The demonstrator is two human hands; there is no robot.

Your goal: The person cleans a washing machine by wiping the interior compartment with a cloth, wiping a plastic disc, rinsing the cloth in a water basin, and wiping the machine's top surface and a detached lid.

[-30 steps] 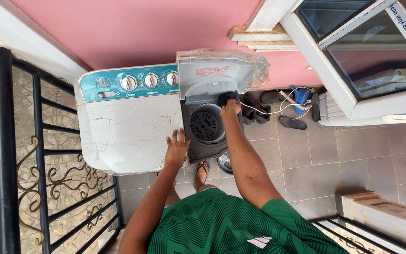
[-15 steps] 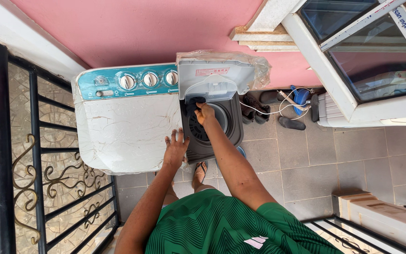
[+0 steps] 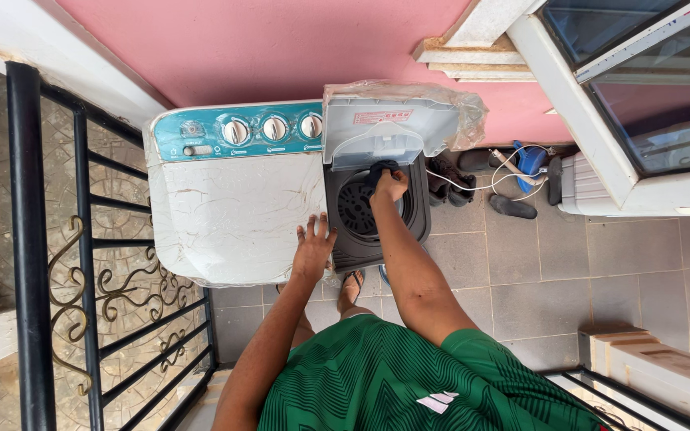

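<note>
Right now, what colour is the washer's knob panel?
Teal control panel, with silver knobs; head view.

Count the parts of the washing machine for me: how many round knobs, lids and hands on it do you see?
Round knobs: 3, in a row on the teal panel.
Lids: 2, a closed white lid and a raised grey lid.
Hands: 2, left hand flat on the white lid, right hand holding a dark cloth at the spin tub's rim.
Total: 7.

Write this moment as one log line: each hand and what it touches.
left hand: flat on washing machine lid | right hand: gripping dark cloth at spin tub | spin lid: raised
</note>
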